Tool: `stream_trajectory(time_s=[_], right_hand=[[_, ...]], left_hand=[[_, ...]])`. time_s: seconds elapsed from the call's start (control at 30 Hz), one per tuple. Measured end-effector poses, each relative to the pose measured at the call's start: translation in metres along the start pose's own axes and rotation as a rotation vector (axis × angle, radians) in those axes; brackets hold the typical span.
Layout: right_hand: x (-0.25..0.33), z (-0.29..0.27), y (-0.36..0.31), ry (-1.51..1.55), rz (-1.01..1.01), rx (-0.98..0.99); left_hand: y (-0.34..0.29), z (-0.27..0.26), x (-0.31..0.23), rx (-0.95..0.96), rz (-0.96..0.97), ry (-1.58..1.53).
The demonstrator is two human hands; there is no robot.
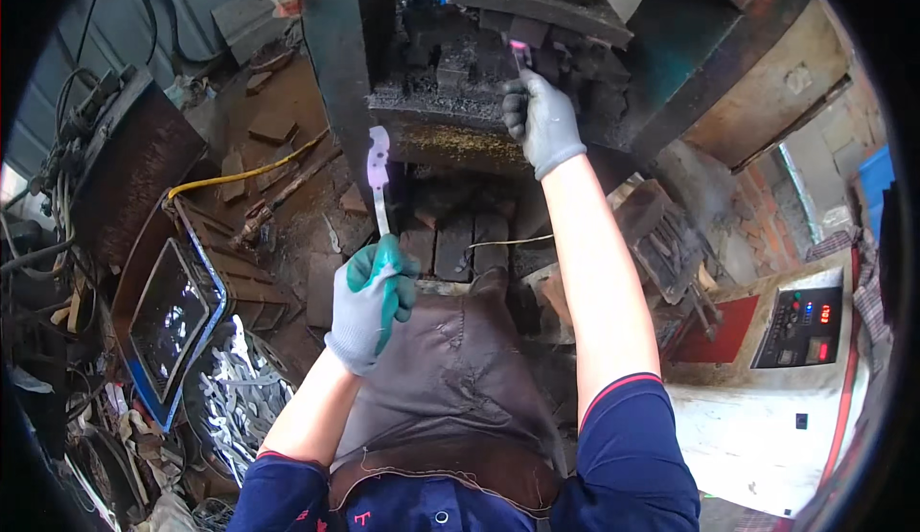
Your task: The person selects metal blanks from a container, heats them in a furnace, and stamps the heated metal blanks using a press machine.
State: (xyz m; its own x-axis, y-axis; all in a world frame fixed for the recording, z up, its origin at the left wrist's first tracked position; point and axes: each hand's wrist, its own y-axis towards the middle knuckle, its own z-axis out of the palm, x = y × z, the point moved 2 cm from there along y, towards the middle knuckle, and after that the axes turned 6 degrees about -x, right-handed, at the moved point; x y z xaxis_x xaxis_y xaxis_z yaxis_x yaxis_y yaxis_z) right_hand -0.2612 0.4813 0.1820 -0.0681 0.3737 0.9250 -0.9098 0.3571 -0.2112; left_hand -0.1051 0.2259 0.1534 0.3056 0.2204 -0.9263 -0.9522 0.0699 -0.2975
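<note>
My left hand (358,313), in a grey glove with green coating, is closed round the narrow shank of a flat metal blade blank (379,160). The blank stands up from the fist, its wide end holed and pale purple. My right hand (550,127), in a grey glove, reaches farther forward with fingers closed on a thin metal piece (519,53). That piece has a bright pink, glowing end among dark blocks at the sooty ledge (450,108). Fingers and glove hide its lower part, so its full shape cannot be told.
Dark machine posts (335,43) flank the ledge. At left stands a tub of dark liquid (171,326) beside a heap of shiny metal blanks (240,403). A yellow hose (244,175) crosses there. A control box (757,388) with lit displays stands at right. A brown apron (431,369) covers my lap.
</note>
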Motion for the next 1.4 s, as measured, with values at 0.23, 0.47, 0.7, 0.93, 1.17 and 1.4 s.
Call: stream_trajectory(time_s=[0.23, 0.47, 0.7, 0.93, 1.17, 1.4], right_hand=[[0.002, -0.010, -0.023, -0.006, 0.029, 0.103], [-0.075, -0.076, -0.107, 0.126, 0.094, -0.028], [-0.127, -0.171, -0.196, 0.230, 0.169, 0.004], [-0.137, -0.139, -0.195, 0.131, 0.217, -0.225], [-0.095, -0.100, -0.202, 0.102, 0.222, -0.078], [-0.046, -0.026, -0.118, 0.115, 0.037, 0.307]], left_hand=[[-0.007, -0.019, 0.009, -0.053, -0.006, -0.059], [-0.017, -0.066, 0.019, -0.209, 0.012, -0.185], [0.000, -0.158, -0.012, -0.539, 0.196, -0.498], [0.009, -0.242, 0.051, -0.711, 0.306, -0.336], [-0.084, -0.102, 0.120, -0.230, 0.737, 0.888], [-0.111, -0.126, 0.126, -0.267, 0.620, 1.165]])
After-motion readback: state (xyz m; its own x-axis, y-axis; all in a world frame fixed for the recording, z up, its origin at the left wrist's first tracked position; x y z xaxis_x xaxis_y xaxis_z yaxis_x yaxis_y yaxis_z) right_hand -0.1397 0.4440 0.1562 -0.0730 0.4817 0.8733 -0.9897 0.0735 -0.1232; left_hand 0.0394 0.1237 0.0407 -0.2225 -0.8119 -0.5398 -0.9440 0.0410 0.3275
